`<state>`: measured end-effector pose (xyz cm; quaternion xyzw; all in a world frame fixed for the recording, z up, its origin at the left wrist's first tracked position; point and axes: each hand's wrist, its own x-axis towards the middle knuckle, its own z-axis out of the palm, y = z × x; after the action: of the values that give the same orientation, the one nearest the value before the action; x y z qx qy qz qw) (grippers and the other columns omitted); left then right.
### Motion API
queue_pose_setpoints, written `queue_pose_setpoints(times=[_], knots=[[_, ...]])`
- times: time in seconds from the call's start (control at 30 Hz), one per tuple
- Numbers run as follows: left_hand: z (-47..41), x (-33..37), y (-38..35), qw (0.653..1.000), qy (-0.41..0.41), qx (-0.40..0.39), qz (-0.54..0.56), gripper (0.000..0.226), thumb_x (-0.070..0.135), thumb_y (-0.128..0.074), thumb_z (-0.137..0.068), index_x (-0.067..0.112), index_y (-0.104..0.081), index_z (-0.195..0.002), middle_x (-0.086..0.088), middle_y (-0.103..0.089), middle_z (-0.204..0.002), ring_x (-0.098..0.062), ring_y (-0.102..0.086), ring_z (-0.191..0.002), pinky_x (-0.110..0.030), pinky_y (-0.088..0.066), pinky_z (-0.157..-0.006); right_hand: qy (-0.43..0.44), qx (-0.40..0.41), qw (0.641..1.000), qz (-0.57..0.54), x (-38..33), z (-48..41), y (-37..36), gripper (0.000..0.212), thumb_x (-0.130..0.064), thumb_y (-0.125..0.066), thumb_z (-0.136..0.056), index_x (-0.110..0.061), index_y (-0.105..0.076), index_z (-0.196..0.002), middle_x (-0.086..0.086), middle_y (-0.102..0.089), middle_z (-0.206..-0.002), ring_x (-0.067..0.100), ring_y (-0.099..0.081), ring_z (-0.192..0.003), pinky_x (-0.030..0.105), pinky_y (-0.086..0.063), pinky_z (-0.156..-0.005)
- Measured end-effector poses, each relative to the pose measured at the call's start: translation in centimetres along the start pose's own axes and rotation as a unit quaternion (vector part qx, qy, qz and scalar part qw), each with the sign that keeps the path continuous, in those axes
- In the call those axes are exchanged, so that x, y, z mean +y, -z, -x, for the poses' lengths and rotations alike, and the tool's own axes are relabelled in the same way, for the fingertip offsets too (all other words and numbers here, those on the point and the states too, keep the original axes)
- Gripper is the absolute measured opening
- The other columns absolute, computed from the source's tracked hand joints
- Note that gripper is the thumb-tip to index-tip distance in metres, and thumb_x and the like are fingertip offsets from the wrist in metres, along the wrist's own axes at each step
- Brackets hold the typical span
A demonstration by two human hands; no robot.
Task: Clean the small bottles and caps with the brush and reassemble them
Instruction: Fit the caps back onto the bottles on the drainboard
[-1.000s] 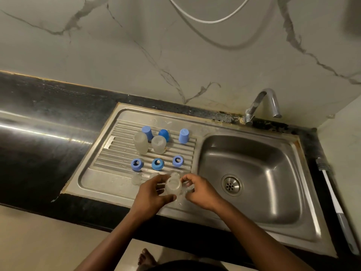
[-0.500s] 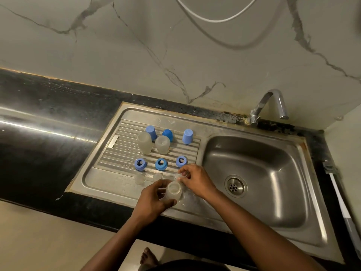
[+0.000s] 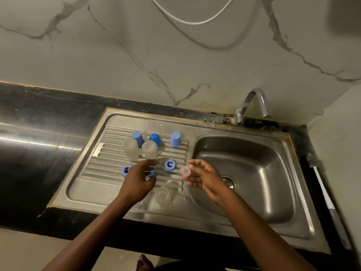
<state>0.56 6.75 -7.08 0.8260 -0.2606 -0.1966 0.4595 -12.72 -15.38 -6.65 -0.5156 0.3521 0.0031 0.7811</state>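
Observation:
Three blue caps (image 3: pixel 175 139) stand at the back of the ribbed drainboard (image 3: pixel 109 153), with two cloudy bottles (image 3: pixel 130 149) in front of them. Three blue rings lie lower down: one at the left (image 3: pixel 126 170), one at the right (image 3: pixel 170 165), and a middle one (image 3: pixel 153 172) partly hidden by my left hand (image 3: pixel 138 178). That hand is blurred, fingers apart around the middle ring; whether they touch it is unclear. My right hand (image 3: pixel 205 178) pinches a small clear insert (image 3: pixel 185 170). A clear bottle (image 3: pixel 162 195) stands alone on the drainboard's front part.
The steel sink basin (image 3: pixel 254 153) with its drain (image 3: pixel 227 181) lies to the right, below a faucet (image 3: pixel 254 102). A white-handled brush (image 3: pixel 324 194) lies on the black counter along the right wall. Black counter (image 3: pixel 39 153) stretches to the left.
My left hand let go of the clear bottle, which now stands on the drainboard, and moved up to the middle ring. My right hand lifted away to the right with the clear insert.

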Motion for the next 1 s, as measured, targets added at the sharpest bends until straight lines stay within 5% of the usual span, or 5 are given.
queue_pose_setpoints(times=[0.27, 0.53, 0.73, 0.87, 1.0], knots=[[-6.6, 2.1, -4.9, 0.928, -0.119, -0.167, -0.313, 0.061, 0.014, -0.072, -0.092, 0.025, -0.057, -0.149, -0.003, -0.052, -0.153, -0.025, -0.053, -0.136, -0.038, -0.046, -0.113, -0.042, -0.046, 0.993, -0.099, -0.8, 1.9, 1.8, 0.032, -0.017, -0.065, -0.102, -0.007, -0.064, -0.132, 0.023, -0.071, -0.123, 0.027, -0.071, -0.1, 0.033, -0.059, -0.087], [-8.1, 1.4, -5.8, 0.933, -0.097, -0.154, -0.312, 0.036, 0.019, -0.072, -0.095, 0.02, -0.068, -0.131, -0.001, -0.065, -0.124, -0.018, -0.061, -0.112, -0.026, -0.049, -0.092, 0.02, 0.005, 0.999, 0.034, -1.0, 2.3, 2.8, 0.024, -0.013, -0.061, -0.104, -0.009, -0.065, -0.127, 0.018, -0.077, -0.111, 0.019, -0.073, -0.088, 0.029, -0.059, -0.081], [-7.4, 3.2, -5.2, 0.995, 0.026, -0.098, -0.021, 0.022, 0.021, -0.076, -0.097, 0.014, -0.075, -0.118, 0.001, -0.078, -0.099, -0.005, -0.072, -0.084, -0.013, -0.053, -0.073, 0.089, 0.052, 0.988, 0.119, -2.1, 2.4, 2.9, 0.016, -0.016, -0.065, -0.102, -0.006, -0.07, -0.112, 0.011, -0.079, -0.099, 0.023, -0.076, -0.089, 0.03, -0.06, -0.076], [-6.1, 5.5, -4.1, 0.929, 0.175, -0.12, 0.303, 0.02, 0.013, -0.064, -0.104, 0.005, -0.074, -0.119, -0.02, -0.078, -0.108, -0.031, -0.074, -0.1, -0.038, -0.063, -0.09, 0.162, 0.063, 0.972, 0.157, -3.5, 2.2, 2.2, 0.009, -0.022, -0.073, -0.097, -0.02, -0.078, -0.104, 0.002, -0.079, -0.1, 0.021, -0.075, -0.094, 0.035, -0.059, -0.077], [-5.4, 6.9, -3.3, 0.871, 0.228, -0.126, 0.415, 0.027, 0.012, -0.054, -0.109, -0.002, -0.068, -0.127, -0.026, -0.075, -0.117, -0.037, -0.073, -0.112, -0.039, -0.063, -0.092, 0.195, 0.045, 0.962, 0.185, -4.8, 1.9, 1.2, 0.01, -0.024, -0.075, -0.095, -0.023, -0.079, -0.104, -0.002, -0.078, -0.1, 0.02, -0.072, -0.096, 0.031, -0.06, -0.075]])
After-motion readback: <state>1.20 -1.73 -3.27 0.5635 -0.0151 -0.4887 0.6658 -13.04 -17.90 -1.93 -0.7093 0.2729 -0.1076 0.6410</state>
